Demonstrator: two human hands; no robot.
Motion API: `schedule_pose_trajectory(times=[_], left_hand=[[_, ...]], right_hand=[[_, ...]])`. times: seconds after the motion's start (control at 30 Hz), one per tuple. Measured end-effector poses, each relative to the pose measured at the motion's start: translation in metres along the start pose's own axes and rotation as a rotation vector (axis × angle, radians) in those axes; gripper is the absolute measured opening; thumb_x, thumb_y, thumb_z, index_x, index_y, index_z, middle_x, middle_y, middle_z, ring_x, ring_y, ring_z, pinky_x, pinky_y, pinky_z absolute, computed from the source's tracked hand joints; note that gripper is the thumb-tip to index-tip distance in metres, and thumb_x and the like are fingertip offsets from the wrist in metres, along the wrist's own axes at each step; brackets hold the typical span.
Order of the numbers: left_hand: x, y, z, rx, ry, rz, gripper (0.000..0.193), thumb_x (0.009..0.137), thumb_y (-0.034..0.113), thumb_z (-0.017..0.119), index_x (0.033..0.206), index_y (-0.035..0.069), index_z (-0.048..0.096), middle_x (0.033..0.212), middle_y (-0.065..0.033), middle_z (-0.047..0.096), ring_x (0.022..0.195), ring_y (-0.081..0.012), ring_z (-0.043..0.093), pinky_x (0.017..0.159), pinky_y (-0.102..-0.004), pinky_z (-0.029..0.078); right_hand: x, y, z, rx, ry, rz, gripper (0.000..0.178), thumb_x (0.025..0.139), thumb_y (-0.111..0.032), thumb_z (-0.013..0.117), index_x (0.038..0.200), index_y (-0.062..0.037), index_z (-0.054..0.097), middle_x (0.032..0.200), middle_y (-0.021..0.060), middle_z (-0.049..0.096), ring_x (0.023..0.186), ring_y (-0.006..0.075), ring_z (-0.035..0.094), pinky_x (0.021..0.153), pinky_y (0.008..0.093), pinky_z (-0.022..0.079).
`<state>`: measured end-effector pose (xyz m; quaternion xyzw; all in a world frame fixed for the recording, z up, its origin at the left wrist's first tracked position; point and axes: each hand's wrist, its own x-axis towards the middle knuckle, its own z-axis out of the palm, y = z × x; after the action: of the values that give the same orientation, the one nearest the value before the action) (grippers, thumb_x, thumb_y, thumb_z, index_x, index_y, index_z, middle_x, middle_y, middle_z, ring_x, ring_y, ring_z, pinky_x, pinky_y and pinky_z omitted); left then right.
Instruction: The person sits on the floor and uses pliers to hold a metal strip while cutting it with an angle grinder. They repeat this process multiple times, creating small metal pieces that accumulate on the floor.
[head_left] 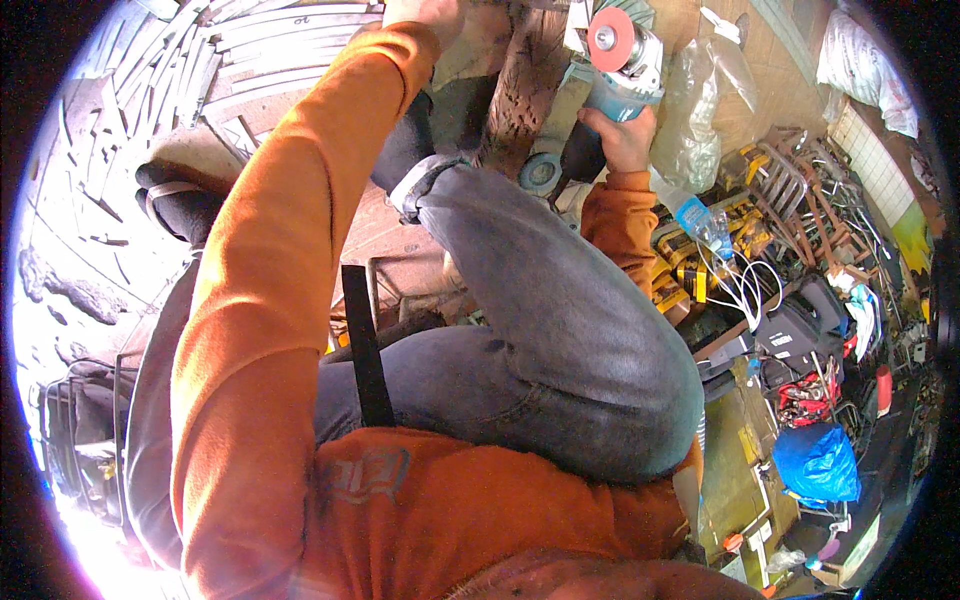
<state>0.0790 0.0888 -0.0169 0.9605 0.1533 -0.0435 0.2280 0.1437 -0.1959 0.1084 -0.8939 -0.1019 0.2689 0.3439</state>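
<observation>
My right hand [627, 142] is closed round the teal body of an angle grinder [614, 98]. The tool points up and away from me, its reddish-orange disc [622, 52] facing my way. Only part of my left hand [428, 12] shows at the top edge; its fingers are cut off by the picture's rim. Between the two hands a rough, worn wooden post [522, 95] slants down toward my bent knee. Below the grinder lies a round grey-blue disc [541, 174], close to the post's lower end.
Long pale strips [275, 45] lie at the far left. A clear plastic bag [695, 120] is right of the grinder. Further right are a plastic bottle [703, 222], white cable [742, 290], yellow metal parts [745, 225], a black case [797, 325] and a blue bag [818, 462].
</observation>
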Motion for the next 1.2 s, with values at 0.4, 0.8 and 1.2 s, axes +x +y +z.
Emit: schedule_pose_trajectory(times=[0.4, 0.8, 1.2], left_hand=[[0.001, 0.000, 0.002, -0.005, 0.023, -0.003, 0.033, 0.090, 0.015, 0.056, 0.122, 0.011, 0.059, 0.126, -0.0103, 0.058, 0.130, -0.0351, 0.049, 0.107, -0.0563, 0.037], [0.002, 0.002, 0.000, -0.023, -0.002, -0.013, 0.035, 0.090, 0.013, 0.055, 0.124, 0.011, 0.059, 0.127, -0.0109, 0.058, 0.131, -0.0352, 0.049, 0.106, -0.0545, 0.038], [0.008, 0.003, 0.009, 0.039, -0.009, -0.022, 0.037, 0.093, 0.016, 0.053, 0.129, 0.009, 0.058, 0.131, -0.0126, 0.058, 0.132, -0.0365, 0.049, 0.104, -0.0545, 0.039]], right_hand=[[0.001, -0.010, 0.005, 0.030, 0.045, -0.078, 0.041, 0.066, -0.009, 0.086, 0.104, -0.0013, 0.072, 0.099, 0.0049, 0.072, 0.089, 0.0203, 0.068, 0.084, 0.0350, 0.053], [-0.001, 0.002, 0.010, 0.133, 0.103, 0.063, 0.038, 0.068, -0.007, 0.087, 0.103, -0.0016, 0.071, 0.098, 0.0034, 0.071, 0.085, 0.0163, 0.067, 0.078, 0.0324, 0.054], [-0.001, 0.016, 0.009, -0.076, 0.138, -0.014, 0.037, 0.073, -0.011, 0.088, 0.104, -0.0002, 0.072, 0.100, 0.0036, 0.073, 0.091, 0.0152, 0.068, 0.079, 0.0320, 0.055]])
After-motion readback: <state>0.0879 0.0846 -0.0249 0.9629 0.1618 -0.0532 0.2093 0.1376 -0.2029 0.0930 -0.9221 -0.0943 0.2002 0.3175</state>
